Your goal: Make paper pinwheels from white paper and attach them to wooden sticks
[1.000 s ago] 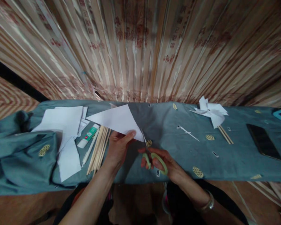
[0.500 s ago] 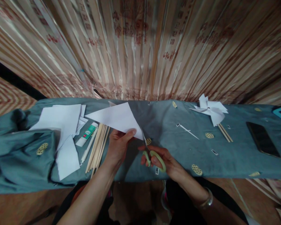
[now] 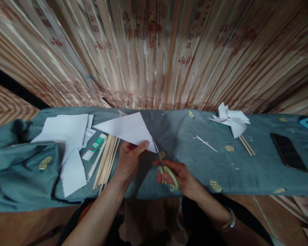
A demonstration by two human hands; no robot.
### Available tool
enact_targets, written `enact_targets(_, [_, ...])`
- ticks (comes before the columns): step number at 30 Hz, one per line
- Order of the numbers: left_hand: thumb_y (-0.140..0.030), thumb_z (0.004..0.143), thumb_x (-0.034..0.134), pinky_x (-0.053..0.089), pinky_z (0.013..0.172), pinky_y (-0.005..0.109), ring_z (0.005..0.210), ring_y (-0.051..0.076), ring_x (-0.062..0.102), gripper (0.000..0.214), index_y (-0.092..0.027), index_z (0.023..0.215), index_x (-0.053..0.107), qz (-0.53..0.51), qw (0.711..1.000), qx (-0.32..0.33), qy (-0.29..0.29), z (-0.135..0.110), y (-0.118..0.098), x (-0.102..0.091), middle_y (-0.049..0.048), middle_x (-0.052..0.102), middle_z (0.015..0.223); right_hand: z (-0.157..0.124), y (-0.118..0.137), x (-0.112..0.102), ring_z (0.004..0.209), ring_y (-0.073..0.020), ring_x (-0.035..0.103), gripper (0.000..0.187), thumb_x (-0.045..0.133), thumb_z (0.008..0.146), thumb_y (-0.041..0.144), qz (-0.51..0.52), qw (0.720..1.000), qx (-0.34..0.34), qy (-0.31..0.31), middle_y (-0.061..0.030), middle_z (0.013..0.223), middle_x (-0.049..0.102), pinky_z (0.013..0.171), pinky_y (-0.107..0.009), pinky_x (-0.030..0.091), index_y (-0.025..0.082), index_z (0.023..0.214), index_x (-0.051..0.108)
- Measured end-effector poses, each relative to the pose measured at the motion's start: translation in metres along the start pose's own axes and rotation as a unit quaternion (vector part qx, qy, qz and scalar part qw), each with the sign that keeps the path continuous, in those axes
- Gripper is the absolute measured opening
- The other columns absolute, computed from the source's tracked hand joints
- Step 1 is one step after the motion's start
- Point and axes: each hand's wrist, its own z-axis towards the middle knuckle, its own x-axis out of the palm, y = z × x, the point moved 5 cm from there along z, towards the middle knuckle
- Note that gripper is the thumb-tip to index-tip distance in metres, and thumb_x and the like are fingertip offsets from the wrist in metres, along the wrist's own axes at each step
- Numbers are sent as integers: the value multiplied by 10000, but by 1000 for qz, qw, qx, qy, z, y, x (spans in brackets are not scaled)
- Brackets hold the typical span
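My left hand (image 3: 130,155) pinches a white sheet of paper (image 3: 127,128) near its lower right corner, thumb on top and fingers underneath. The paper is folded into a triangle and held above the table. In my right hand (image 3: 178,176) is a pair of scissors (image 3: 170,175) with pale green handles. Its blades lie along the paper's right edge, close to the left thumb. Whether they are cutting into the paper at this instant is hard to make out.
On the left lie several paper sheets (image 3: 69,128), a glue stick (image 3: 94,147), a white pen-like stick (image 3: 95,164) and several wooden sticks (image 3: 105,164). Rightward are thin paper strips (image 3: 206,143), a paper pinwheel (image 3: 231,119) with sticks (image 3: 246,145) and a phone (image 3: 289,152). A curtain (image 3: 154,54) hangs behind.
The scissors' handles have come closer together as my right hand's fingers closed. My left hand and the paper have stayed almost in place.
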Motion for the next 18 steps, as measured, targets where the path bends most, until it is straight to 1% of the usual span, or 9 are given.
enact_targets(4, [-183,517,856,510,615,258,643,132,635,313,-154,777,684,-2,1000,1,1,0,0,1,4,711,750,-1,0,0,622,-110,574,581,746,717,574,8,1000,17,-4,-4,718,641,587,-239,471,195,1153,687])
enact_targets(11, [-178,513,855,495,615,250,644,127,629,324,-156,789,687,8,1000,1,6,-1,2,3,-5,707,735,-3,2,-2,657,-111,587,528,734,742,559,1,1000,3,-7,-12,757,656,625,-238,479,198,1126,698])
enact_targets(18, [-169,535,847,511,644,251,668,129,639,303,-160,794,690,10,1000,2,11,-2,2,4,1,715,770,-3,1,-3,638,-111,583,526,738,738,552,-3,1000,5,-16,-4,740,641,609,-246,483,196,1123,694])
